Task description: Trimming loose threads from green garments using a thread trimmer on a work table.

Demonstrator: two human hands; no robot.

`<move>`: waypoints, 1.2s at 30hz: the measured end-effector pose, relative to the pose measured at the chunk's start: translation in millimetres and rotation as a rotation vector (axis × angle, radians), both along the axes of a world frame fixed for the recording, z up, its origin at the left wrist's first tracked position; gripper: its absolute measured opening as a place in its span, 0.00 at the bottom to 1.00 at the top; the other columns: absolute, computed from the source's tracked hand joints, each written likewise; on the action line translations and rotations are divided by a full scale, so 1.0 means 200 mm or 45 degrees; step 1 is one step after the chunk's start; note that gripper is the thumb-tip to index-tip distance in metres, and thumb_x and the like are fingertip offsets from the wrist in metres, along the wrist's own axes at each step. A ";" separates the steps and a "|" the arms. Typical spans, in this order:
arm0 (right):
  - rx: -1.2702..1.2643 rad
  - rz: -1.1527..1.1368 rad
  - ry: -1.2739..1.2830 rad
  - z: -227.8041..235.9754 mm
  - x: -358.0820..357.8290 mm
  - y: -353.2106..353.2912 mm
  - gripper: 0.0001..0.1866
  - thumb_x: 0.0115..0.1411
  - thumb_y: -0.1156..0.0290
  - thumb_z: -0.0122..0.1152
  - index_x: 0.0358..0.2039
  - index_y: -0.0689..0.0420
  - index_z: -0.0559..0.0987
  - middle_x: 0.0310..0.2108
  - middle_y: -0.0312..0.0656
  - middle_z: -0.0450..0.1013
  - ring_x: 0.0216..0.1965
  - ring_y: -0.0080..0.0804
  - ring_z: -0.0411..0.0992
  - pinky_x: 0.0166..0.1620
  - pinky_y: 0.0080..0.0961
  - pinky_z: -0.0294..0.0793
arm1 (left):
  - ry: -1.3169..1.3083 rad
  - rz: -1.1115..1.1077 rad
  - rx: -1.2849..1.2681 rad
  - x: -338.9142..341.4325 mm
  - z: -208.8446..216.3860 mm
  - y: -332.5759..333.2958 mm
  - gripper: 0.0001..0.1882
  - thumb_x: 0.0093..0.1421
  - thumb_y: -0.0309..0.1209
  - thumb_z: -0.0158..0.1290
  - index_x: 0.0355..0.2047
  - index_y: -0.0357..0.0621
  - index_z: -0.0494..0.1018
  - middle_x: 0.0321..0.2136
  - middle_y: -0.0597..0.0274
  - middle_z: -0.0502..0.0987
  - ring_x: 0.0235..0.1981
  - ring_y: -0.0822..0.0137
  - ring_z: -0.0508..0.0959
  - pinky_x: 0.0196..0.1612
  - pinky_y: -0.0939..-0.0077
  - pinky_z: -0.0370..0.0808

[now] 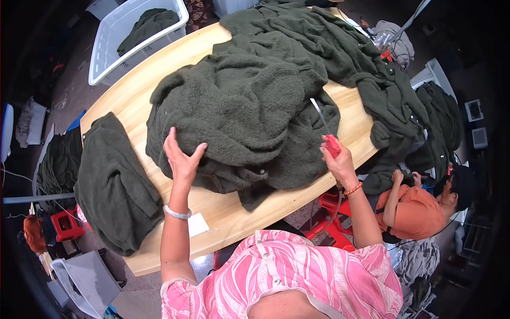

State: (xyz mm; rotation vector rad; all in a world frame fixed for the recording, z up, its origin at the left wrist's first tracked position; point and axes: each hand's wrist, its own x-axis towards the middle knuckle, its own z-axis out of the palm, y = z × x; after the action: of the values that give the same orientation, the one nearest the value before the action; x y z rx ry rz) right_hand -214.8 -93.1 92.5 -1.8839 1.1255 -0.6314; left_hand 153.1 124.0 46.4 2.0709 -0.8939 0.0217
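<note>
A dark green fleecy garment [228, 106] lies bunched in the middle of the wooden table [186, 199], with a small button near its front edge. My left hand [183, 159] rests at its near left side, thumb and fingers spread apart against the cloth. In my right hand [340, 164] is a red air blow gun [332, 145], gripped in closed fingers. Its thin metal nozzle points away from me over the right part of the garment. A hose hangs below my right wrist.
More dark green garments [297, 32] are heaped along the far and right table edges. Another garment [114, 181] lies at left. A white bin [98, 58] stands beyond the table. At right sits a co-worker in an orange shirt [417, 212], near a red stool [340, 234].
</note>
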 end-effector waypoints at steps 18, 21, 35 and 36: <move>-0.397 0.578 0.540 0.08 0.61 0.09 0.31 0.50 0.71 0.70 0.56 0.49 0.71 0.55 0.45 0.66 0.47 0.52 0.74 0.49 0.42 0.76 | 1.254 0.026 -0.658 0.35 0.37 0.40 0.12 0.66 0.42 0.53 0.36 0.47 0.74 0.27 0.70 0.79 0.15 0.84 0.68 0.14 0.90 0.59; -0.516 0.576 0.489 -0.05 0.70 0.00 0.27 0.49 0.75 0.67 0.52 0.50 0.73 0.53 0.43 0.69 0.45 0.51 0.74 0.47 0.43 0.76 | 1.348 0.117 -0.623 0.38 0.34 0.40 0.12 0.66 0.42 0.52 0.36 0.49 0.75 0.27 0.72 0.79 0.15 0.84 0.68 0.14 0.89 0.57; -1.082 0.123 0.382 0.59 1.39 -0.73 0.20 0.55 0.64 0.63 0.50 0.46 0.75 0.44 0.45 0.74 0.46 0.51 0.74 0.47 0.43 0.74 | 1.539 0.280 -0.688 0.58 0.01 0.48 0.12 0.67 0.39 0.51 0.45 0.46 0.72 0.35 0.65 0.79 0.25 0.73 0.76 0.28 0.82 0.73; -1.122 0.130 0.412 0.56 1.46 -0.72 0.21 0.55 0.63 0.64 0.50 0.46 0.75 0.46 0.45 0.73 0.46 0.51 0.74 0.47 0.43 0.74 | 1.486 0.303 -0.652 0.58 -0.04 0.47 0.14 0.67 0.38 0.51 0.48 0.45 0.71 0.37 0.64 0.78 0.28 0.71 0.77 0.30 0.82 0.74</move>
State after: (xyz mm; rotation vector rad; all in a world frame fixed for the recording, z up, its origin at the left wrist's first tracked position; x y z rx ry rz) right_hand 77.3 -237.3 204.6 -2.8558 1.0098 -0.8725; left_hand 269.5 217.3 38.0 1.3272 0.0915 -0.6844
